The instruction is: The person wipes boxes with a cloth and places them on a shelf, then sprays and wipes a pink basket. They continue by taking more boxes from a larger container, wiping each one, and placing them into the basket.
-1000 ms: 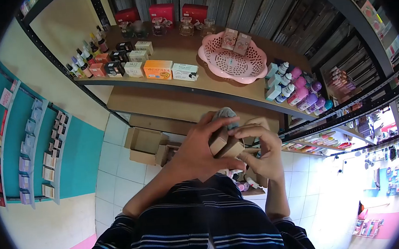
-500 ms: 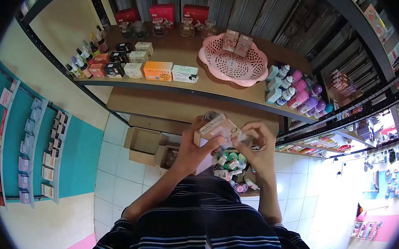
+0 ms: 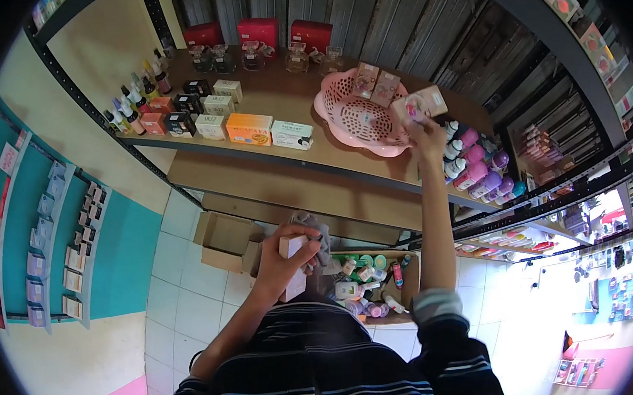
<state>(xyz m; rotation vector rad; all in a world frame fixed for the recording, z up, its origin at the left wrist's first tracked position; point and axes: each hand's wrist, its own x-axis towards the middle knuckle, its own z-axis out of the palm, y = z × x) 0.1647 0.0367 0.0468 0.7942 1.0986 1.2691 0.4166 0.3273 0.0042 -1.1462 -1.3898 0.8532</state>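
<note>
My right hand (image 3: 428, 140) reaches over the shelf, fingers closed on a small pinkish-beige printed box (image 3: 427, 102) at the right side of a pink plastic basket (image 3: 331, 127). Two similar small boxes (image 3: 384, 89) lean against the basket's back rim. Lower down, near my body, my left hand (image 3: 276, 265) is closed around a pale pink-white box (image 3: 294, 286). A grey cloth (image 3: 319, 247) hangs by the fingers of that hand, bunched up. What else the left fingers pinch is too small to make out.
Soap boxes (image 3: 249, 129), dropper bottles (image 3: 132, 116) and perfume bottles (image 3: 253, 55) line the shelf (image 3: 255, 156). Purple and pink bottles (image 3: 482, 170) stand at its right end. Below sit a carton of bottles (image 3: 410, 283) and an open cardboard box (image 3: 227, 237). A metal shelf post (image 3: 81, 89) rises at left.
My right hand has moved up and right, carrying the small box from in front of my body to the basket. My left hand has dropped lower, keeping the pale box and grey cloth.
</note>
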